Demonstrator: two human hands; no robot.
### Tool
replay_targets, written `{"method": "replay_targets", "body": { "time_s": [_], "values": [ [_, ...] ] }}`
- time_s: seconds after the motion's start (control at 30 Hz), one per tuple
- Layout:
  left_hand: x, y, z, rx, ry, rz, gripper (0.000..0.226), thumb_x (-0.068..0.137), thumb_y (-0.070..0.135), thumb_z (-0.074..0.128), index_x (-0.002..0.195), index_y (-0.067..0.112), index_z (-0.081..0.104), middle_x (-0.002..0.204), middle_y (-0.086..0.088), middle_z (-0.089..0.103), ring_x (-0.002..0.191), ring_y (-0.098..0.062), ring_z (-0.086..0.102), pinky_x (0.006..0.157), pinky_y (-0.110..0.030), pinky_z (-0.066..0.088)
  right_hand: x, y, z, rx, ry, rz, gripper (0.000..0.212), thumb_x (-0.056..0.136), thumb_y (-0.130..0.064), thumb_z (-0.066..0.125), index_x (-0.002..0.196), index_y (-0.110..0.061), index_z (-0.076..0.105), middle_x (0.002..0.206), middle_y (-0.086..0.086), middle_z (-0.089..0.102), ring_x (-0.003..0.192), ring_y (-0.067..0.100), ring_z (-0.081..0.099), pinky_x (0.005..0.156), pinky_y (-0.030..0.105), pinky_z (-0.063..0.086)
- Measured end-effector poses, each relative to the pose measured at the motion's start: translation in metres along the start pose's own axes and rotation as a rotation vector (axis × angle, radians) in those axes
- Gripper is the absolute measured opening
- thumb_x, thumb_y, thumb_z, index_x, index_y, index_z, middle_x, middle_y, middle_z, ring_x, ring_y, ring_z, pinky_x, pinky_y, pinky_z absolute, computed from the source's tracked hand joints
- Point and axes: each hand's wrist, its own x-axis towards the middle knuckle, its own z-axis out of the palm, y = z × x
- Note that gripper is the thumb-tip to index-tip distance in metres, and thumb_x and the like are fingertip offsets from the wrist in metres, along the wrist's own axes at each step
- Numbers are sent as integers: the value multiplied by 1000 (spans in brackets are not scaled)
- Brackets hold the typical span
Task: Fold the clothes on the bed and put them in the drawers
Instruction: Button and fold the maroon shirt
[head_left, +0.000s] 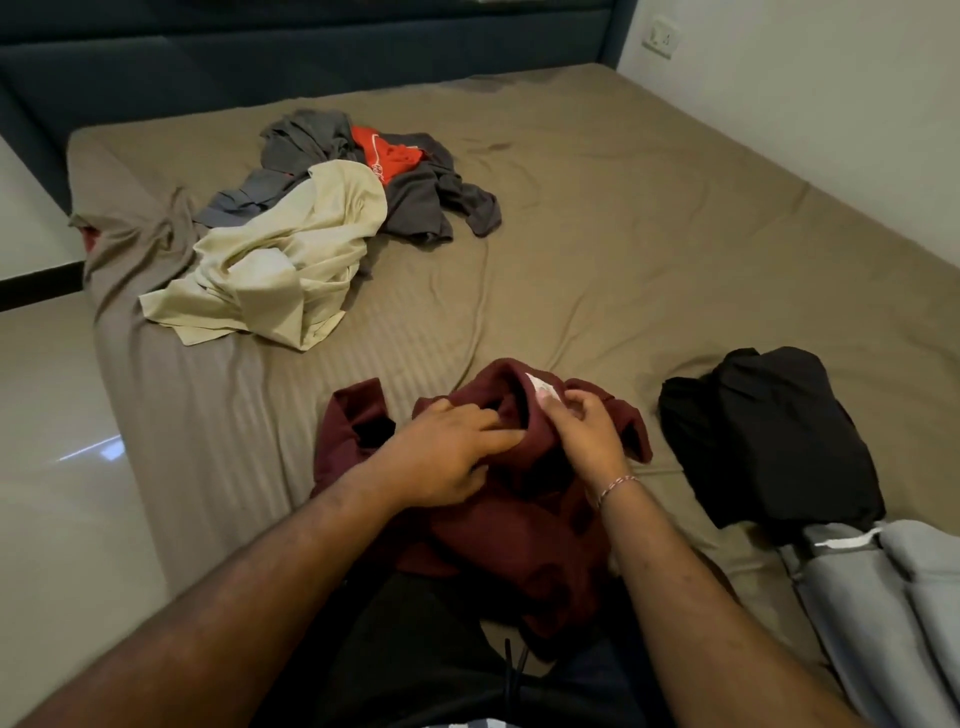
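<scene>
Here, both hands work at a maroon garment that lies bunched on the near edge of the bed, just in front of the person. The left hand rests on the cloth with its fingers stretched toward the collar, its grip apart and curled round nothing. The right hand has its grip clamped on the collar, fingertips pinching the fabric beside a white label. Just to the right lies a black garment in a rough bundle, and nearer still a grey garment with a white drawstring. Well apart, toward the far left of the bed, sits a loose heap: a cream garment in front, dark grey clothes behind it, and an orange-red piece between those.
</scene>
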Motion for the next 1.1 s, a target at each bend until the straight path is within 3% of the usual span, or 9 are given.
{"method": "replay_targets", "body": {
  "time_s": [0.13,0.3,0.5,0.67,0.77,0.83,0.9,1.03,1.1],
  "values": [
    [-5,26,-4,183,26,-45,46,89,38,51,134,36,60,116,6,49,105,-17,44,86,-37,35,-4,-7,18,-478,-9,-174,68,70,-47,82,131,-28,59,125,-1,44,110,20,55,102,33,48],
    [-16,34,0,-12,85,-194,43,98,58,46,129,34,65,110,10,52,103,-13,51,88,-34,46,-11,-3,10,-612,190,-252,18,88,-23,67,101,-20,80,107,9,69,99,33,66,85,35,55],
    [-12,19,-4,-422,373,-565,47,99,38,63,143,28,50,117,8,58,104,-7,59,91,-29,53,-29,-18,3,579,-185,117,20,104,-2,52,106,1,72,103,23,74,95,32,74,84,41,62],
    [8,18,-18,-346,481,-438,43,95,43,69,135,33,58,125,9,53,120,-8,47,101,-25,41,-42,-34,-7,916,-538,80,29,99,0,44,121,4,63,115,28,69,104,39,70,99,53,56],
    [22,21,-30,-659,451,-488,5,100,31,66,99,28,70,97,11,68,93,-10,64,85,-32,53,-45,-44,-11,964,-627,47,31,93,-3,47,117,3,64,117,32,68,105,42,71,88,51,60],
    [27,23,-38,-895,415,-548,12,103,27,63,92,24,67,84,9,70,76,-12,65,75,-36,55,-43,-46,-14,943,-589,39,26,94,-7,51,111,-2,69,117,29,68,104,39,71,92,51,59],
    [31,26,-46,-1036,430,-543,18,105,24,60,88,21,65,72,11,64,65,-7,57,67,-32,49,-42,-48,-19,802,-512,-38,18,96,-18,63,110,-9,68,115,23,70,104,34,70,93,47,59],
    [32,15,-85,-1124,503,-558,9,94,29,76,92,22,69,80,4,69,73,-8,62,73,-32,52,-36,-53,-36,-341,-132,-459,59,77,-21,81,125,-32,48,109,-1,67,95,15,68,83,36,59],
    [27,-1,-110,-1020,378,-487,33,82,31,87,106,31,66,90,4,68,75,-9,64,69,-30,54,-36,-56,-41,-536,110,-594,67,72,-14,80,128,-27,46,120,-2,51,106,16,56,92,36,53]
  ]
}}
